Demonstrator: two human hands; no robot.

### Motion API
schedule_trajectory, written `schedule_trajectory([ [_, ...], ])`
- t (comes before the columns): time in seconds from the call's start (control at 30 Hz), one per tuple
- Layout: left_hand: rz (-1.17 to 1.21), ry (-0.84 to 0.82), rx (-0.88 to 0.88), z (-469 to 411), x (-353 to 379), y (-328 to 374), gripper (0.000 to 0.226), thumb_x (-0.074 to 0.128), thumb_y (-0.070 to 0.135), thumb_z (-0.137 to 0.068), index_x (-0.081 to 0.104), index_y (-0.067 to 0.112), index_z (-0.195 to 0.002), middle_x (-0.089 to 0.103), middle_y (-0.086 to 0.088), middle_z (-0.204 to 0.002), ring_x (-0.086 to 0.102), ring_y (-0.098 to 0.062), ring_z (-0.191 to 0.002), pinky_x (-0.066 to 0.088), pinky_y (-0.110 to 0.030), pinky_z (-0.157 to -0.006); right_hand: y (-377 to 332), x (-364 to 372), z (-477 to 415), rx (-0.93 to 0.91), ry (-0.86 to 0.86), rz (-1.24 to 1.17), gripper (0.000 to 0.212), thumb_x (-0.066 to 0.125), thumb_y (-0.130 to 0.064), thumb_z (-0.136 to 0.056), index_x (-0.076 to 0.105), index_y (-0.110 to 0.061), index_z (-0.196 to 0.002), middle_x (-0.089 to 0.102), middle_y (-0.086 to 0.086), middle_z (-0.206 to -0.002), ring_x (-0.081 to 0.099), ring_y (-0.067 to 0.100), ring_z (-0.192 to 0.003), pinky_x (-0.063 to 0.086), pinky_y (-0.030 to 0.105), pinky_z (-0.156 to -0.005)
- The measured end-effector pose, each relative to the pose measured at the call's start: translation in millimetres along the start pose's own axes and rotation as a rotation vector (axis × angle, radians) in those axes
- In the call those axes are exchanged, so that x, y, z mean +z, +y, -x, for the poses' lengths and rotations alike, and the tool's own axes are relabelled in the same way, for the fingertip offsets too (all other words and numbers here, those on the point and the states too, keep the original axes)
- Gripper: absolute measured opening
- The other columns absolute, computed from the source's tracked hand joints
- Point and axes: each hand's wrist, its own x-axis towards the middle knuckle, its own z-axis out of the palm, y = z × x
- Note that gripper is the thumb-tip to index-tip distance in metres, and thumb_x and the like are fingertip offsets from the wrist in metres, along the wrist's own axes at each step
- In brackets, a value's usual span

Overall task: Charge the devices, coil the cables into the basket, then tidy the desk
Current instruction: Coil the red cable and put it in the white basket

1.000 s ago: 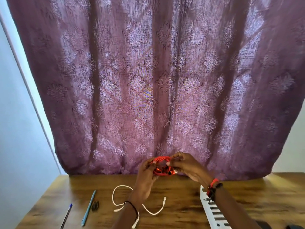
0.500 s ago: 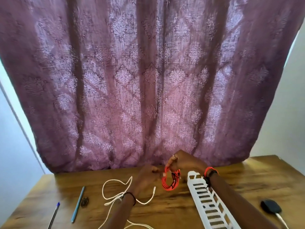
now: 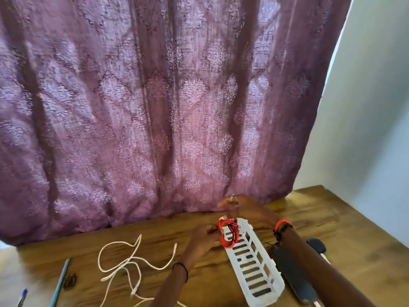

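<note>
While the red cable (image 3: 229, 233) hangs in a tight coil at the far end of the white basket (image 3: 265, 301), two hands hold it. The right hand (image 3: 241, 207) is above it, and its fingers curl down and pinch the top of the coil. The left hand (image 3: 203, 239) is at the coil's left side, with its fingers curled on the red loops. The picture is too blurry to tell if the coil lies inside the basket yet.

The basket is long with slots and sits on the brown table (image 3: 332, 229) in the lower right of the frame. Just right of it lies a dark phone (image 3: 290, 269), partly under the right arm. Further right is a small black thing (image 3: 316, 244).

In the lower middle, a white cable (image 3: 132, 262) lies loose in messy loops. At the lower left are a light blue pen (image 3: 59, 284), a dark blue pen (image 3: 22, 296) and a small dark clip (image 3: 69, 280). A purple curtain (image 3: 155, 107) hangs behind the table.
</note>
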Motion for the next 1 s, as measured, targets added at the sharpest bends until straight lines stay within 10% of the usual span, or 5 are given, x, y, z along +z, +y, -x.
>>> schedule_trajectory([
  [0.13, 0.192, 0.025, -0.068, -2, 21, 3, 0.015, 0.062, 0.021, -0.088, 0.063, 0.010, -0.079, 0.066, -0.010, -0.086, 0.064, -0.016, -0.083, 0.053, -0.031, -0.081, 33, -17, 7, 0.120, 0.380, 0.079, 0.012, 0.061, -0.004, -0.083, 0.068, 0.003, -0.090, 0.069, 0.013, -0.086, 0.058, 0.011, -0.066, 0.045, 0.016, -0.058],
  [0.3, 0.270, 0.077, -0.083, -14, 43, 1, 0.016, 0.057, 0.022, -0.092, 0.069, 0.017, -0.084, 0.073, 0.000, -0.087, 0.069, -0.013, -0.087, 0.052, -0.018, -0.070, 58, -9, 27, 0.332, -0.015, -0.030, 0.014, 0.074, -0.013, -0.075, 0.068, -0.003, -0.083, 0.062, 0.005, -0.069, 0.056, 0.008, -0.057, 0.045, 0.015, -0.051],
  [0.6, 0.106, 0.091, -0.165, -32, 63, 0, 0.019, 0.062, 0.016, -0.088, 0.061, 0.019, -0.070, 0.062, 0.005, -0.066, 0.058, -0.007, -0.065, 0.050, -0.019, -0.060, 81, 7, 3, 0.371, 0.090, 0.102, 0.032, 0.070, 0.003, -0.070, 0.050, -0.016, -0.053, 0.052, -0.004, -0.053, 0.049, -0.007, -0.034, 0.033, 0.005, -0.038],
  [0.83, -0.220, 0.150, -0.052, -30, 58, -11, 0.024, 0.073, 0.016, -0.078, 0.064, -0.005, -0.083, 0.062, -0.013, -0.084, 0.057, -0.010, -0.073, 0.040, -0.019, -0.061, 78, 21, -12, 0.345, 0.010, 0.331, 0.030, 0.054, 0.002, -0.082, 0.061, 0.005, -0.111, 0.063, 0.018, -0.117, 0.059, 0.027, -0.105, 0.041, 0.024, -0.079],
  [1.0, -0.199, 0.108, 0.010, -25, 57, -10, 0.012, 0.067, 0.009, -0.083, 0.062, 0.018, -0.077, 0.044, 0.015, -0.094, 0.054, 0.014, -0.058, 0.042, -0.005, -0.064, 71, 36, -15, 0.316, 0.039, 0.427, 0.035, 0.040, -0.001, -0.094, 0.045, 0.003, -0.129, 0.048, 0.020, -0.135, 0.045, 0.032, -0.125, 0.036, 0.024, -0.087],
])
